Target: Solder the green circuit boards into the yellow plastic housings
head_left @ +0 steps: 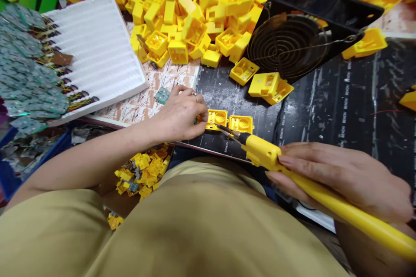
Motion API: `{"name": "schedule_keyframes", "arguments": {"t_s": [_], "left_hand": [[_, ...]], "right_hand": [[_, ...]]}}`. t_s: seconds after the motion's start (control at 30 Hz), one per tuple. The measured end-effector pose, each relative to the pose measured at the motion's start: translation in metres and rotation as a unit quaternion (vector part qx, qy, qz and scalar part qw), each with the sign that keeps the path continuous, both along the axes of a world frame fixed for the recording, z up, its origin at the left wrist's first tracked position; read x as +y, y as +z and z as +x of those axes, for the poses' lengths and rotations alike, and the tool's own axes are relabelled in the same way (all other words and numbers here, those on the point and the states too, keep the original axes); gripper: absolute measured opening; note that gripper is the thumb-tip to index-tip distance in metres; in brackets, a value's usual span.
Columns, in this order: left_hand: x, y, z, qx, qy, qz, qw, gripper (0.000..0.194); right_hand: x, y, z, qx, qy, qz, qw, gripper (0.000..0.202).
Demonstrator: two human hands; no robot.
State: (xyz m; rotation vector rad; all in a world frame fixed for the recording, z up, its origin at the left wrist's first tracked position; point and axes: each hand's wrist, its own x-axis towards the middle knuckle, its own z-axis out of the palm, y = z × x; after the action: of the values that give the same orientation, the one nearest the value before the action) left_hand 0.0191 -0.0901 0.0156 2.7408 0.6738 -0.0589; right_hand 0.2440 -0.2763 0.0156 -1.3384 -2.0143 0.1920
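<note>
Resting at the left end of one open, shallow yellow housing (218, 117), the left hand (185, 114) is being seen with its grip hidden; closure cannot be told. Near the table's (305, 117) front edge, a second housing (245, 124) is being bordered rightward by bare black surface. One yellow tool (264, 151) is being gripped by the right hand (344, 177).

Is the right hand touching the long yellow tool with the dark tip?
Touching. The head view shows the right hand holding the long yellow tool, fingers right against its handle.
</note>
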Motion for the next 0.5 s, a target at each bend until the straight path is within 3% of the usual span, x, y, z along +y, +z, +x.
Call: {"name": "schedule_keyframes", "arguments": {"t_s": [0.07, 0.2, 0.3, 0.4, 0.5], "left_hand": [[0.0, -0.001, 0.001, 0.007, 0.0, 0.001, 1.0, 0.019], [-0.001, -0.001, 0.003, 0.01, 0.003, 0.008, 1.0, 0.02], [-0.002, -0.001, 0.003, 0.01, 0.0, 0.019, 1.0, 0.02], [-0.002, -0.001, 0.005, 0.023, -0.002, 0.03, 0.999, 0.02], [-0.002, 0.001, 0.007, 0.038, -0.007, 0.039, 0.998, 0.02]], "right_hand": [[0.005, -0.002, 0.001, -0.012, 0.047, 0.017, 0.999, 0.009], [0.015, -0.003, 0.003, -0.018, 0.048, 0.028, 0.998, 0.017], [0.023, 0.001, 0.002, -0.002, 0.081, 0.051, 0.995, 0.01], [0.031, 0.007, 0.003, -0.018, 0.125, 0.078, 0.989, 0.019], [0.034, 0.013, 0.006, -0.042, 0.132, 0.057, 0.989, 0.017]]}}
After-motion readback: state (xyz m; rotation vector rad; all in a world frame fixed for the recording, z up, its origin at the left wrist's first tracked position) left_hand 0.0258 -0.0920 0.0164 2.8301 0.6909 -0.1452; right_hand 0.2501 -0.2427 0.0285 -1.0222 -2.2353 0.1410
